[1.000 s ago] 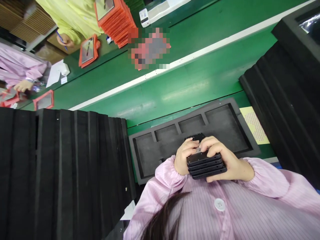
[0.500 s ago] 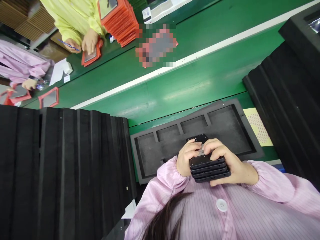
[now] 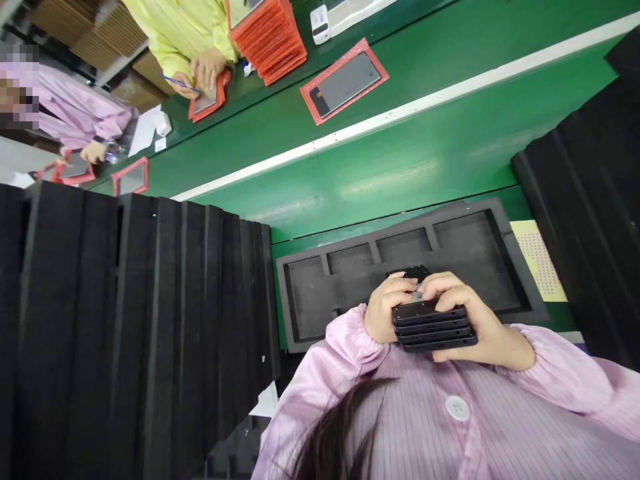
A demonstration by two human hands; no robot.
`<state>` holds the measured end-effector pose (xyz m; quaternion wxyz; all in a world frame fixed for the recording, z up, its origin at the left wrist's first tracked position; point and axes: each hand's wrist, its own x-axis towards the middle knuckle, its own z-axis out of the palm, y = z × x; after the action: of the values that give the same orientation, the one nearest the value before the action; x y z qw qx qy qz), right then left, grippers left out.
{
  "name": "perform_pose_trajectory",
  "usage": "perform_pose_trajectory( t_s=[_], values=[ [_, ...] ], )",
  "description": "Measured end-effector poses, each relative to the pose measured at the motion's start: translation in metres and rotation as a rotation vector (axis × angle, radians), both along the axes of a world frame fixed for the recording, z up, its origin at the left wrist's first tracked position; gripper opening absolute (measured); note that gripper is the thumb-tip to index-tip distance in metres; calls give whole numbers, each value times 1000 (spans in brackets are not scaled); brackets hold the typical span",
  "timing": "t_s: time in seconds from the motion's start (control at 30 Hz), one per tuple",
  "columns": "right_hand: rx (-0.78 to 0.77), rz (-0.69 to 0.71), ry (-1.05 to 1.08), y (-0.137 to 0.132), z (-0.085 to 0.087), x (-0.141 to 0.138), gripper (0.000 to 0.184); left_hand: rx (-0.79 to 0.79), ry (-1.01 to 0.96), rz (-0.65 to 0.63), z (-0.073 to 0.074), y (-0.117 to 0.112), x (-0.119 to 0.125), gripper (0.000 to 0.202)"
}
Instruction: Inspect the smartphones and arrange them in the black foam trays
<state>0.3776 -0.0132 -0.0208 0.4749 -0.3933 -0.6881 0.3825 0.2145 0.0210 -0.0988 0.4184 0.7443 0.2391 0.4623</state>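
Observation:
A stack of several black phone housings (image 3: 433, 328) is held close to my chest, over the near edge of a black foam tray (image 3: 536, 293). My right hand (image 3: 480, 327) wraps its near right side, thumb below and fingers bent over the top. From the left, my left hand (image 3: 390, 308) grips the stack, its fingertips on the upper face close to those of my right hand. Between the fingertips a greyish patch shows on the top housing; the fingers partly hide it. The tray's visible compartments have dark, flat floors.
Black foam trays are piled high at the left (image 3: 165, 320) and right (image 3: 585, 187). Beyond the green bench (image 3: 380, 180), a screen panel on red wrap (image 3: 345, 80) lies near a red stack (image 3: 273, 43). Two co-workers work across from me, one holding a blue pen-like tool (image 3: 180, 83).
The whole view has shifted, so the tray, stack and hands appear farther right. Both hands keep nearly the same grip. The co-worker's blue tool is now lower, at the panel.

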Motion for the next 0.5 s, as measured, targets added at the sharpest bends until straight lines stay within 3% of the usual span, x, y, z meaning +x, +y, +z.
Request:
perform_pose_trajectory(
  t_s=[0.23,0.5],
  values=[
    [-4,-15,-26,3,2,0,33,88,-78,38,19,8,5,27],
    [-18,-11,-4,1,0,-1,35,77,-42,69,10,4,4,26]
  ],
)
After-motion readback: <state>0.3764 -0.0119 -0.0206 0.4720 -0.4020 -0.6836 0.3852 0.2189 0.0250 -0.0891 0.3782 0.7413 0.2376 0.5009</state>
